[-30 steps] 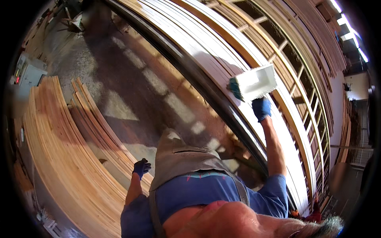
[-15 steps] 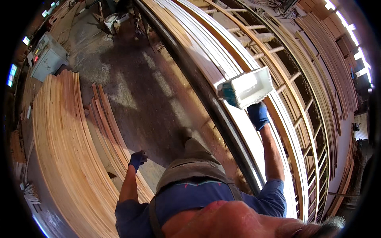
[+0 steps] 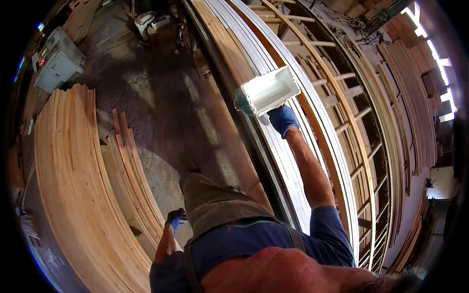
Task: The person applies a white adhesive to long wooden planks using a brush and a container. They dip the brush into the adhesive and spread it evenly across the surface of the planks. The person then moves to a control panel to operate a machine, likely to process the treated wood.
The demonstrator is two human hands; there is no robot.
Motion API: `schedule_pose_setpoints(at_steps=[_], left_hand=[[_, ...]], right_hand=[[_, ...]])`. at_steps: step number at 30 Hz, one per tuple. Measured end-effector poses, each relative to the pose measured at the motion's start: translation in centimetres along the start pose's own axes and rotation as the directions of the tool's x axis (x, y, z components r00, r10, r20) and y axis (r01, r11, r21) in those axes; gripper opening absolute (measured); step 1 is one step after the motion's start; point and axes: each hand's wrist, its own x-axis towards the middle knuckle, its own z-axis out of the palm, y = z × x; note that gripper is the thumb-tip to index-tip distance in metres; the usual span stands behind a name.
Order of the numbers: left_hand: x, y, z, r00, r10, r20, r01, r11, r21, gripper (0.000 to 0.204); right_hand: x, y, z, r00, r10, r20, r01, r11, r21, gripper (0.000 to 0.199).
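My right hand [image 3: 283, 121], in a blue glove, grips a rectangular tub [image 3: 271, 90] by its near side. White, paint-like residue crusts the tub's rim and inside, and its left end looks teal. Its contents cannot be made out. The tub is held above long white-coated boards [image 3: 295, 195] lying side by side on a rack with a dark metal edge [image 3: 254, 141]. Down at my left side, my gloved left hand [image 3: 176, 219] hangs with its fingers apart and nothing in it, near a few narrow loose boards [image 3: 131, 163].
A wide stack of bare boards [image 3: 73, 161] lies on the left. Beyond it stands a grey control cabinet [image 3: 58, 61]. A white bucket [image 3: 144, 22] is on the far floor. To the right runs a wooden frame with crossbars [image 3: 349, 117], with more stacked boards [image 3: 410, 102] past it.
The tub and my right hand have shifted left in the picture, while the view has moved along the rack. My left hand sits lower, closer to my body.
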Motion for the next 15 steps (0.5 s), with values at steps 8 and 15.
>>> schedule_pose_setpoints(at_steps=[8,15], left_hand=[[12.0,23.8,-9.1,0.991,0.130,-0.011,-0.130,0.990,-0.052,0.039],[11.0,48.6,-10.4,0.911,0.411,0.042,-0.409,0.911,-0.060,0.035]], right_hand=[[22.7,-9.0,2.0,0.991,-0.050,-0.123,0.058,0.997,0.059,0.028],[40.1,-17.1,0.4,0.999,0.040,0.007,-0.039,0.994,-0.106,0.026]])
